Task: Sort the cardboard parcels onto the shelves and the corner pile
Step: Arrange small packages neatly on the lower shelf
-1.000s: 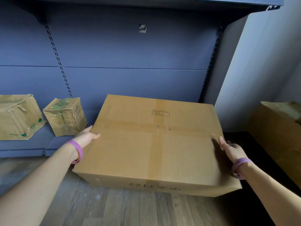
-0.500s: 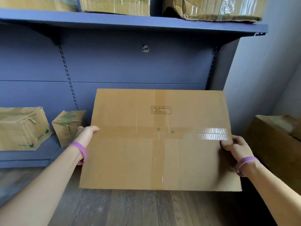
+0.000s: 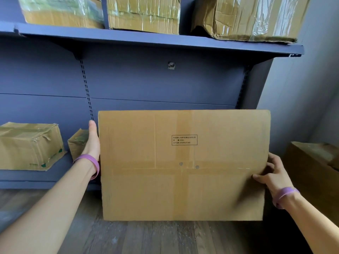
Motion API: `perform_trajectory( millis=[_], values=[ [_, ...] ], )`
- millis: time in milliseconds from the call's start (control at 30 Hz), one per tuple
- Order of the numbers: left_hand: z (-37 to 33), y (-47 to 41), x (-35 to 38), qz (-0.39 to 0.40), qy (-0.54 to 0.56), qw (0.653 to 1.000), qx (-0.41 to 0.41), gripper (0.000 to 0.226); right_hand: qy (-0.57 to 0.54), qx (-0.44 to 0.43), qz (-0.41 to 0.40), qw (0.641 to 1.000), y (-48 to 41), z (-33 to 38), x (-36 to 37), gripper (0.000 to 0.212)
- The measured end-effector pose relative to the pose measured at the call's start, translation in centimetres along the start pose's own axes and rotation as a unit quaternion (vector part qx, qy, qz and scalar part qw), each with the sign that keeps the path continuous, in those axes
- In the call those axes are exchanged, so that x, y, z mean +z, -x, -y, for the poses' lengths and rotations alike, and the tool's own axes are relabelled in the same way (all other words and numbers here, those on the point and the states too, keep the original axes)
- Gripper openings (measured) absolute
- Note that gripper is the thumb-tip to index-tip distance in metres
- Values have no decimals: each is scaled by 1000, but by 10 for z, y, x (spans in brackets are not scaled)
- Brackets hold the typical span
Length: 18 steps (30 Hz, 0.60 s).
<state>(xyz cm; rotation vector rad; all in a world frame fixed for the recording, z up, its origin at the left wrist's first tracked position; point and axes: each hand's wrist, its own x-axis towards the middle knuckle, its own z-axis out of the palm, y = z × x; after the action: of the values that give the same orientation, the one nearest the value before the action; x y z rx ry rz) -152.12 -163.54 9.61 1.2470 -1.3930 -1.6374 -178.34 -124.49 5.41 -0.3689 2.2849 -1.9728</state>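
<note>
A large flat cardboard parcel [image 3: 183, 165], taped in a cross and with a small printed label, is held up in front of the blue shelving with its broad face tilted toward me. My left hand [image 3: 93, 142] presses flat against its left side, fingers straight and pointing up. My right hand [image 3: 271, 173] grips its right edge, thumb on the front face and fingers curled behind. Both wrists wear purple bands.
The upper shelf [image 3: 146, 39] carries three crumpled taped parcels [image 3: 143, 13]. On the low shelf [image 3: 27, 176] at the left sit a parcel [image 3: 29, 145] and a smaller one [image 3: 78, 142] behind my left hand. A brown box [image 3: 315, 169] stands in the right corner. Below is wooden floor [image 3: 146, 237].
The parcel has risen from a low, flat-lying position and tipped until its top face points at me. My view has lifted, so the upper shelf and its parcels have come into sight.
</note>
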Motion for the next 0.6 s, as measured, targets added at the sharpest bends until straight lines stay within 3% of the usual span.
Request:
perform_trajectory(
  millis=[67, 167, 333, 433, 533, 600],
  values=[
    [-2, 4, -1, -12, 15, 1000, 3, 107, 0, -16, 0, 1000, -1, 3, 0, 77],
    [-6, 6, -6, -16, 50, 998, -19, 132, -5, -27, 1, 1000, -4, 5, 1, 75],
    [-29, 13, -4, -12, 38, 999, 2, 124, -34, -34, 4, 999, -7, 8, -3, 70],
    [-33, 1, -7, -48, 92, 994, 12, 148, -51, -31, 2, 998, -9, 10, -5, 63],
    [-29, -10, -15, -60, 140, 988, -5, 140, -132, 10, 2, 991, -8, 18, -5, 50],
    [-28, -7, -17, -47, 162, 985, -29, 116, -202, 70, 18, 977, -5, 27, -5, 30]
  ],
)
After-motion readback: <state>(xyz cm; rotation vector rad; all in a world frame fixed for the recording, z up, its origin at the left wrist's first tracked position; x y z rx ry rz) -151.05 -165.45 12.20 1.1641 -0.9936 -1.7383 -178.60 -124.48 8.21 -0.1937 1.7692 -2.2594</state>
